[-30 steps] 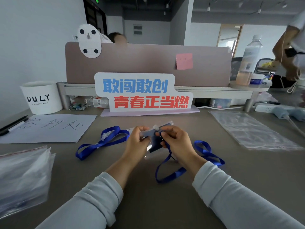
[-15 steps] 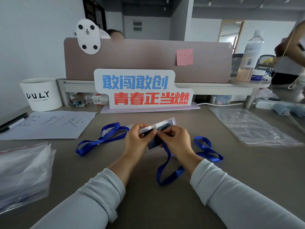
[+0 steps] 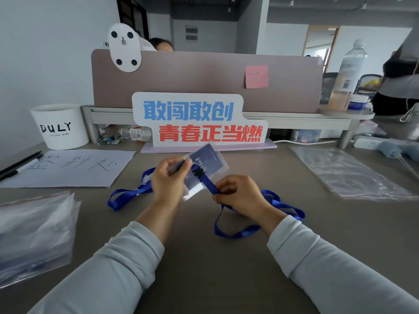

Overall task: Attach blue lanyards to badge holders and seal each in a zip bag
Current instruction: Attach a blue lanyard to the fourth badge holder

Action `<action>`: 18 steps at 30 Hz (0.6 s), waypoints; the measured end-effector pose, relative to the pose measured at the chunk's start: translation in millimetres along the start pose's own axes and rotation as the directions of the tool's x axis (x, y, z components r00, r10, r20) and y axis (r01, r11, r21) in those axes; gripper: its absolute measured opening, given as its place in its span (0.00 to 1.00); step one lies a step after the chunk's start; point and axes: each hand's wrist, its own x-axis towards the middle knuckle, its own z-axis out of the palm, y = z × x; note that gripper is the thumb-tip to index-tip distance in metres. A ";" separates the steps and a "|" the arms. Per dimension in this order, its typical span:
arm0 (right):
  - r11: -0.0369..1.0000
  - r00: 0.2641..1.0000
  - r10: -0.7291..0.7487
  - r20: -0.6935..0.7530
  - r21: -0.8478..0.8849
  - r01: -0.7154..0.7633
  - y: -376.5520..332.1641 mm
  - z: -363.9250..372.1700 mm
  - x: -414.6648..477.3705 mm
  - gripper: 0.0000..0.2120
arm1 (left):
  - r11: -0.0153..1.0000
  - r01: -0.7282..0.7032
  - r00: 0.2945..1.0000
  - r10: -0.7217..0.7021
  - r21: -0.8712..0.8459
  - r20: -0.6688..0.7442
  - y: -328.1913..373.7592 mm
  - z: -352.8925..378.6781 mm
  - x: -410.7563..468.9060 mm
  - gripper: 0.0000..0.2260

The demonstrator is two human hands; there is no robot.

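Note:
A clear badge holder (image 3: 209, 163) with a dark blue card hangs tilted above the desk's middle. My left hand (image 3: 169, 177) pinches its top end. A blue lanyard (image 3: 244, 231) is fixed to the holder by a black clip (image 3: 199, 172); my right hand (image 3: 238, 194) grips the strap just below the clip, and the rest loops on the desk. A second blue lanyard (image 3: 129, 194) lies behind my left hand. A clear zip bag (image 3: 347, 172) lies flat at the right.
A stack of clear zip bags (image 3: 34, 232) sits at the left edge. A sheet of paper (image 3: 74, 167), pens (image 3: 19, 164) and a white DULY cup (image 3: 61, 126) are at far left. A slogan sign (image 3: 199, 122) and shelf stand behind. A power strip (image 3: 371, 143) lies at far right.
My right hand has slid down the strap away from the clip, pulling it taut. The badge holder has turned and lifted, its card face now showing.

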 end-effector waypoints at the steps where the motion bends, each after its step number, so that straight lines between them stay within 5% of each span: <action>1: 1.000 0.999 -0.001 0.043 -0.024 0.002 1.1 -1.7 0.8 0.08 | 1.000 0.011 1.000 -0.011 -0.020 -0.024 0.9 -2.8 3.0 0.05; 4: 0.995 0.995 0.001 0.096 -0.102 0.009 2.8 -4.5 1.5 0.07 | 1.000 0.025 0.998 -0.025 -0.012 -0.063 1.2 -8.2 9.2 0.05; 9: 0.880 1.000 0.002 -0.029 -0.475 -0.016 4.7 -3.4 6.1 0.09 | 1.000 0.012 0.999 -0.012 -0.022 -0.038 2.5 -4.8 5.5 0.08; 14: 0.944 1.000 0.005 0.026 -0.330 0.004 -4.9 -4.5 4.0 0.16 | 0.999 -0.043 0.999 0.044 -0.012 0.009 3.8 -2.2 1.3 0.07; 18: 0.966 0.994 0.072 0.084 -0.254 -0.048 -2.6 -2.9 4.7 0.08 | 0.997 -0.042 0.997 0.046 -0.071 0.055 4.4 0.0 0.5 0.05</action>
